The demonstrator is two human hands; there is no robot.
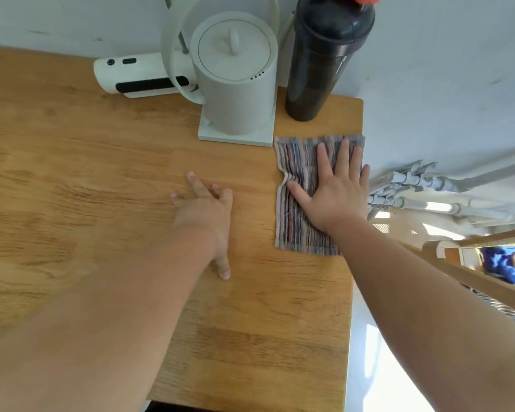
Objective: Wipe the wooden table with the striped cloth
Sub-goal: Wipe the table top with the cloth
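The striped cloth [296,179] lies flat on the wooden table [101,173] near its right edge, just in front of the kettle base. My right hand [335,188] presses down on the cloth with straight, spread fingers. My left hand [207,215] rests on the bare wood to the left of the cloth, fingertips touching the table and the thumb pointing back toward me.
A white electric kettle [235,75] on a square base stands at the back, with a black bottle [324,60] to its right and a white cylindrical device [137,74] to its left. The table's right edge runs beside the cloth; pipes [414,185] and a wooden chair [473,272] lie beyond.
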